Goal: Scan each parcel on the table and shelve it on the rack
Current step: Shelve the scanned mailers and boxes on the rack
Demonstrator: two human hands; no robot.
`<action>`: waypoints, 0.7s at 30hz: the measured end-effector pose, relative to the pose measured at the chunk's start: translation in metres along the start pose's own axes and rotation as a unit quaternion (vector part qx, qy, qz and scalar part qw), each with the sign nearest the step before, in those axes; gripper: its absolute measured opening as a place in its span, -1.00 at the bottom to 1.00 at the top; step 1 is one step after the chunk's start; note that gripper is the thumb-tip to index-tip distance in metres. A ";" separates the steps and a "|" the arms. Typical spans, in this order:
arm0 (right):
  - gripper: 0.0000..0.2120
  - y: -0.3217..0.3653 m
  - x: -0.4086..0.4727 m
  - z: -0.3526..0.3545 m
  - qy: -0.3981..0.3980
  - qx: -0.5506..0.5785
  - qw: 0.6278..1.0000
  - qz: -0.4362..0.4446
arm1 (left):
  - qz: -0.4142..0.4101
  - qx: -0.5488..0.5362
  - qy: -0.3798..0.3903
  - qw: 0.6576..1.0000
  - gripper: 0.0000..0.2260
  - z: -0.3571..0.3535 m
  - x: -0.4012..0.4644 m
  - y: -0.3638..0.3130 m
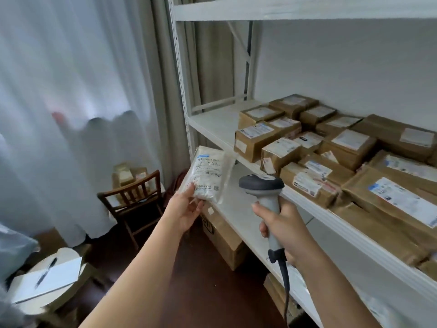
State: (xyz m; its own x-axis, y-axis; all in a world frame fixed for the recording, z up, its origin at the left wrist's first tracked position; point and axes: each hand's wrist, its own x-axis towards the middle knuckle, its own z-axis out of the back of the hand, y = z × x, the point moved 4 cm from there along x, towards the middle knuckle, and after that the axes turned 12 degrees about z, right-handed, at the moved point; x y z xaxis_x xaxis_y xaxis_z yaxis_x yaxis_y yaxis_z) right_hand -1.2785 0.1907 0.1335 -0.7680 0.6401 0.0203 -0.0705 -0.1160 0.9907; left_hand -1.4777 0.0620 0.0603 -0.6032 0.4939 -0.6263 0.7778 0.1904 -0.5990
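My left hand (186, 209) holds a clear plastic-wrapped parcel (209, 175) by its lower edge, label facing me, just left of the white rack (212, 124). My right hand (283, 228) grips the handle of a grey corded barcode scanner (261, 184), whose dark head sits just right of the parcel. Several brown cardboard parcels (331, 150) with white labels fill the middle shelf to the right.
The shelf's left end is bare. A cardboard box (227, 242) lies on the floor under the rack. A wooden chair (134, 200) with boxes behind it stands by the curtain. A small round table (35, 299) at lower left bears a notebook and pen.
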 end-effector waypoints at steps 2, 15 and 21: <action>-0.85 0.011 0.033 -0.019 -0.008 0.004 1.000 0.000 | -0.005 -0.014 -0.014 1.000 -0.69 0.002 0.032 -0.041; -0.87 0.018 0.238 -0.051 -0.110 -0.015 0.994 0.001 | -0.007 -0.024 -0.029 0.999 -0.75 -0.070 0.220 -0.182; -0.90 0.016 0.321 -0.045 -0.101 -0.017 0.994 -0.023 | -0.013 0.037 -0.028 0.999 -0.70 -0.120 0.289 -0.242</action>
State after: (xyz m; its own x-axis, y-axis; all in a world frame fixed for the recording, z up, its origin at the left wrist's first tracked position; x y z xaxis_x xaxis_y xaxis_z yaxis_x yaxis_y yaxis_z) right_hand -1.5550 0.3598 0.1500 -0.6196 0.7849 0.0049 -0.1265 -0.1060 0.9863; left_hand -1.8190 0.2602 0.0844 -0.6337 0.4416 -0.6351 0.7477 0.1392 -0.6493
